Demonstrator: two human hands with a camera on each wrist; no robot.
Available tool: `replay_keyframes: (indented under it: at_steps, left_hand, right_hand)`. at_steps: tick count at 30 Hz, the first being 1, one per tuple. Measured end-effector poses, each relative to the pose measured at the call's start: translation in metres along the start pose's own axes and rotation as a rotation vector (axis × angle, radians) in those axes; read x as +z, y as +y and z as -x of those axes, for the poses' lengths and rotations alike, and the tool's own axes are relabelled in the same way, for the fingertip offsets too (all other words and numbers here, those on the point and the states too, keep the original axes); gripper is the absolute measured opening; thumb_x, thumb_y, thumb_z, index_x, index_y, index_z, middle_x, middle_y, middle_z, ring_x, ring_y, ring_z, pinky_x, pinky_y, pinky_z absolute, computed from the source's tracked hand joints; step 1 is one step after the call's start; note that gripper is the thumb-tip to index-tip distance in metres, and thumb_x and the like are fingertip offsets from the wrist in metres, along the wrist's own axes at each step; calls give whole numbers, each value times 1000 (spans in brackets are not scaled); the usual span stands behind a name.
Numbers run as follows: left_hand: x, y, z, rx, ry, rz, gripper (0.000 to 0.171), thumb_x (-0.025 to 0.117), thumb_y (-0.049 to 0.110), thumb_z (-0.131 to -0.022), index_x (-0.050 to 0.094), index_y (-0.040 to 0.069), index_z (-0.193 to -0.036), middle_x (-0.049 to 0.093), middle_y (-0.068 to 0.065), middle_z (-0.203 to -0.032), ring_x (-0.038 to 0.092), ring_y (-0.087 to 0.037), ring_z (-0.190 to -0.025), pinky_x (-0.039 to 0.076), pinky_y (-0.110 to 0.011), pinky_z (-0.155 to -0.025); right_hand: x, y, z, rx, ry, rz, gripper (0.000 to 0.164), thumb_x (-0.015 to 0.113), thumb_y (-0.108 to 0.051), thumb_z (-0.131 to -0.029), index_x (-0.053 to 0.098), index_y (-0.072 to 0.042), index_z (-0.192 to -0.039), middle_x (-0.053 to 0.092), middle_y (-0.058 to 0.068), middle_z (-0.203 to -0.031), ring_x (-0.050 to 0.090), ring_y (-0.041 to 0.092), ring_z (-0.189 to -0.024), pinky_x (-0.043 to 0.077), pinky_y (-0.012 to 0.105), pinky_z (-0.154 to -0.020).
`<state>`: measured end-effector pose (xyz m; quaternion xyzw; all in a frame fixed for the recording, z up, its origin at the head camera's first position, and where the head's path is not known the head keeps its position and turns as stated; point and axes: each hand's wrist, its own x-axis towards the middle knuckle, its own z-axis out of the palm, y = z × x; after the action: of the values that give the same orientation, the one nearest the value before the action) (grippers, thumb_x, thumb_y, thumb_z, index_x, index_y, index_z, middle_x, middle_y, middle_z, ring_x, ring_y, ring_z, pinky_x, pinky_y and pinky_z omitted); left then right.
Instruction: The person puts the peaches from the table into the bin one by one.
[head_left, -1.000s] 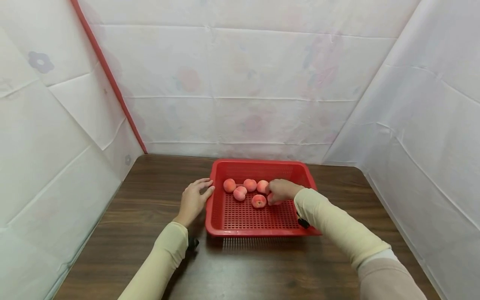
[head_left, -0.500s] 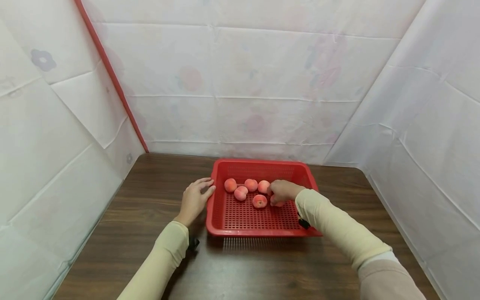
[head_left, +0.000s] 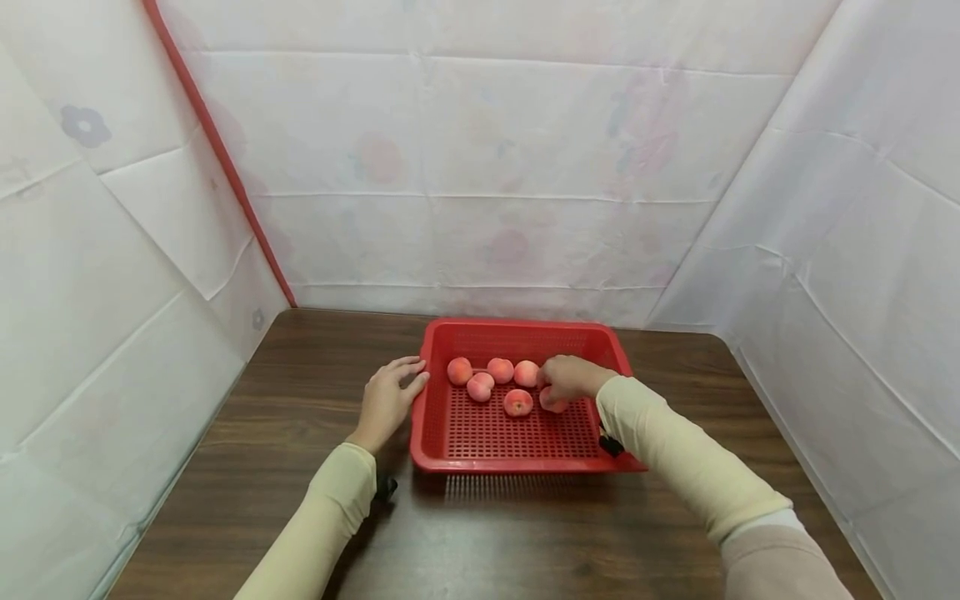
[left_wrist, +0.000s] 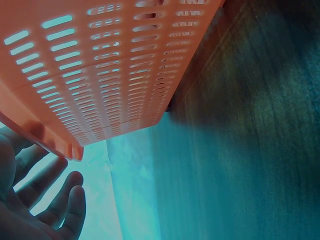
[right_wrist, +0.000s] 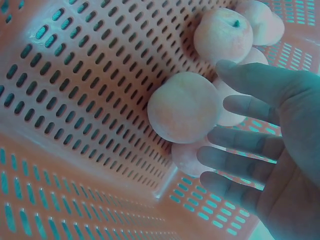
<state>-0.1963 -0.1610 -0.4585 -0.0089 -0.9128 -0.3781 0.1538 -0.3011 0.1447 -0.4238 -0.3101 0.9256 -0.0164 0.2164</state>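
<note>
A red plastic basket [head_left: 525,464] with slotted walls holds several peaches [head_left: 518,403]. My left hand [head_left: 384,406] is at the basket's left rim. In the left wrist view its fingertips touch the rim [left_wrist: 60,146] from outside, with the fingers loosely extended. Inside the basket on the right, my right hand [head_left: 572,377] hovers over a peach [head_left: 553,402], partly covering it. The right wrist view shows the right fingers [right_wrist: 235,162] spread and slightly bent beside a peach [right_wrist: 184,107]. Another peach [right_wrist: 187,157] lies partly behind those fingertips; whether they touch cannot be told.
The basket stands on a dark wooden table [head_left: 300,433]. White patterned sheeting [head_left: 480,167] closes off the back and both sides. Most peaches lie along the basket's back half, while its slotted floor [head_left: 495,442] shows toward the front.
My right hand has drawn slightly up and right, its fingers coming off the peach, which now shows more fully. The left hand stays at the rim.
</note>
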Motion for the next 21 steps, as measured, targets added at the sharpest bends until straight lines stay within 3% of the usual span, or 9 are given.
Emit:
replay_keyframes:
  at_steps: [5, 16, 21]
  left_hand:
    - [-2, -2, -1, 2, 4, -3, 35, 67, 26, -92, 69, 8, -122, 65, -10, -129, 58, -34, -121, 42, -54, -105]
    - [-5, -5, -3, -12, -7, 1, 36, 68, 26, -92, 69, 9, -123, 64, -11, -130, 57, -34, -121, 42, -55, -105]
    - [-6, -5, -4, -10, -2, 0, 36, 68, 26, -92, 69, 9, -123, 64, -11, -130, 58, -35, -121, 42, -55, -105]
  right_hand:
    - [-8, 0, 4, 19, 30, 6, 32, 71, -25, -89, 70, -8, -115, 70, 8, -107, 63, 21, -96, 53, 40, -89]
    - [-19, 5, 15, 36, 75, -28, 40, 68, -31, -90, 67, -8, -122, 68, 8, -119, 61, 25, -113, 49, 44, -100]
    - [-27, 9, 24, 24, 122, -40, 41, 64, -32, -92, 66, -6, -124, 67, 11, -121, 61, 27, -112, 49, 46, -99]
